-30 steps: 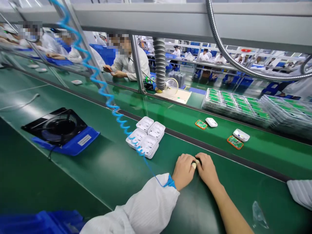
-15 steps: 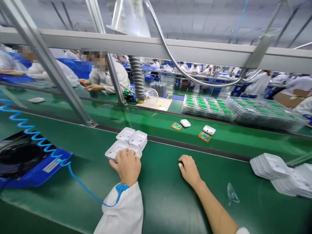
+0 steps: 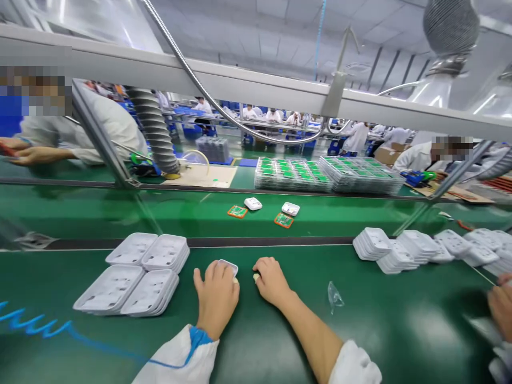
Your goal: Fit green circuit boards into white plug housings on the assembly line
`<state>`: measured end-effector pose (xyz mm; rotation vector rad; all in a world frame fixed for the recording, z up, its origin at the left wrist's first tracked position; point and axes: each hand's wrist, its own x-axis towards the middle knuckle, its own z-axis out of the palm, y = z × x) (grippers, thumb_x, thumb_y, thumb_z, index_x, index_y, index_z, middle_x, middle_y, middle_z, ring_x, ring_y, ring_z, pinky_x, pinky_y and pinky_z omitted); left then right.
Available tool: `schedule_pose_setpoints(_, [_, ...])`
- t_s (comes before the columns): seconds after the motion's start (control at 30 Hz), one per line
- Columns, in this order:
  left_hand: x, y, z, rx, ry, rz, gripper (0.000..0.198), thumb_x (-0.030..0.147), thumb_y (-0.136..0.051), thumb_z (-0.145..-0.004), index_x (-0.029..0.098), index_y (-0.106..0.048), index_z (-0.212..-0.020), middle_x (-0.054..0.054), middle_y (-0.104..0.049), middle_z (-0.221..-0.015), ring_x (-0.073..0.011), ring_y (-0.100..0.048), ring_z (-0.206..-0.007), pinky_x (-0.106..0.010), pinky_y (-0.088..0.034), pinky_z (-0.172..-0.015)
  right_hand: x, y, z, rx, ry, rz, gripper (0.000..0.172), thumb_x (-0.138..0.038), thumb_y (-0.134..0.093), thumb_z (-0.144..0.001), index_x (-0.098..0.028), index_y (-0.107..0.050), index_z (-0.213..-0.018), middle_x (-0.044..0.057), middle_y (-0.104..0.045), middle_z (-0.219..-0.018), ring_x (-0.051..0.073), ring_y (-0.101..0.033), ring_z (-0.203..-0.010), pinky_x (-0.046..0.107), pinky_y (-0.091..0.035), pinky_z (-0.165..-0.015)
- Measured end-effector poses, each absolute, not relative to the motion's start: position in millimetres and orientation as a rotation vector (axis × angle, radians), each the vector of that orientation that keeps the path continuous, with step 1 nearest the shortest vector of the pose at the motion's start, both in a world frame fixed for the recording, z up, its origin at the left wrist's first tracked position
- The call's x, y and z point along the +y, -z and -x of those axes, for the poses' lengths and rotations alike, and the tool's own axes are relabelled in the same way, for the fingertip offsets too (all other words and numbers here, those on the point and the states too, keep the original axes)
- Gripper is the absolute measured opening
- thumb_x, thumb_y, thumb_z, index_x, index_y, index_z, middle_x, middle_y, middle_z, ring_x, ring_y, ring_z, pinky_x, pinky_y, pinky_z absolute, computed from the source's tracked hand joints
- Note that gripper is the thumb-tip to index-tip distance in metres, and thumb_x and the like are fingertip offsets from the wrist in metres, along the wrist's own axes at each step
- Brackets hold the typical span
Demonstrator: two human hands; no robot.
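My left hand (image 3: 218,296), in a white sleeve with a blue wrist band, is closed over a white plastic cover (image 3: 229,266); only the cover's far edge shows past the fingers. Just to its right, my right hand (image 3: 272,280) rests low over the green surface, fingers loosely bent and thumb apart, with nothing visible in it. Pale finger cots show on both hands. Stacks of similar white covers (image 3: 132,282) stand left of my left hand. Beyond the hands, two white housings (image 3: 290,208) lie beside two green circuit boards with orange edges (image 3: 284,220).
More stacked white covers (image 3: 408,248) line the right side. A small clear plastic piece (image 3: 335,297) lies right of my right hand. Trays of green boards (image 3: 294,173) stand at the back. A co-worker's hand (image 3: 502,306) enters at the right edge. A blue coiled cord (image 3: 80,336) trails to my wrist.
My left hand has left the stacks of covers and come over beside my right hand, now holding a white cover. The view has swung right, bringing in more stacks and another person's hand.
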<state>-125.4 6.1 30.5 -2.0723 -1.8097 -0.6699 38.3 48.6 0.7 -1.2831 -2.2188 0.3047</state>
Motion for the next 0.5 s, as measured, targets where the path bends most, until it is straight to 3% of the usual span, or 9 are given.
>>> schedule_pose_setpoints(0.17, [19,-18,125,-1.819,0.746,2.045,0.020,0.020,-0.044,-0.081,0.012,-0.057,-0.094,-0.017,-0.055,-0.113,-0.0340,-0.043,-0.113,-0.063,-0.019,-0.099,48,-4,-39,-2.237,-0.258,1.295,0.020,-0.011,-0.051,-0.075,-0.019,-0.054,-0.093,0.004,-0.055,-0.099,0.018,-0.044,-0.090,0.031,-0.036,-0.079])
schedule_pose_setpoints(0.33, [14,-7,92,-1.378,1.073,2.413,0.040,0.026,-0.042,-0.085,0.011,-0.044,-0.123,-0.017,-0.047,-0.127,-0.0279,-0.039,-0.121,-0.046,-0.034,-0.101,53,5,-34,-2.276,-0.161,1.427,0.016,-0.017,-0.048,-0.083,-0.019,-0.055,-0.097,0.005,-0.057,-0.099,0.020,-0.047,-0.088,0.033,-0.039,-0.076])
schedule_pose_setpoints(0.5, [27,1,58,-1.276,1.132,2.637,0.043,0.024,-0.034,-0.089,0.013,-0.042,-0.130,-0.013,-0.040,-0.137,-0.0277,-0.027,-0.132,-0.046,-0.033,-0.103,68,20,-28,-2.314,-0.083,1.533,0.024,-0.016,-0.042,-0.087,-0.011,-0.055,-0.106,0.014,-0.059,-0.100,0.024,-0.052,-0.089,0.039,-0.041,-0.081])
